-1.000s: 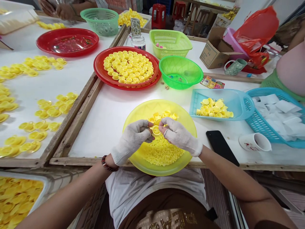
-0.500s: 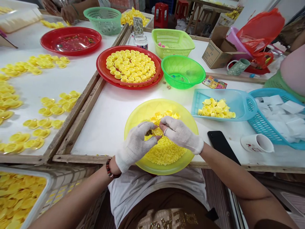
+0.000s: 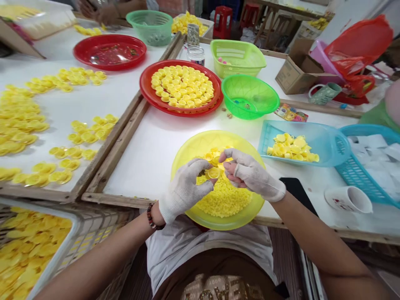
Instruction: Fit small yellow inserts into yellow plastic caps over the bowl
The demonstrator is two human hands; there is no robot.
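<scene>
My left hand, in a white fingerless-tipped glove, pinches a small round yellow plastic cup between thumb and fingers. Just to its right is my right hand, gloved the same way, its fingers curled close together at the tips. Whatever they hold is too small to make out. Both hands are over a yellow basin. Inside lie many small yellow beads at the near side, with several more yellow cups behind them, partly hidden by the hands.
Red trays stacked beyond the basin carry many yellow cups. A green bowl and a blue scoop tray stand to the right, near a phone and a white mug. Wooden strips edge the table. Another person's hands show far left.
My right hand has drawn away to the right from my left hand. The yellow cup stays in my left fingers. The whole view has shifted slightly, moving things rightward.
</scene>
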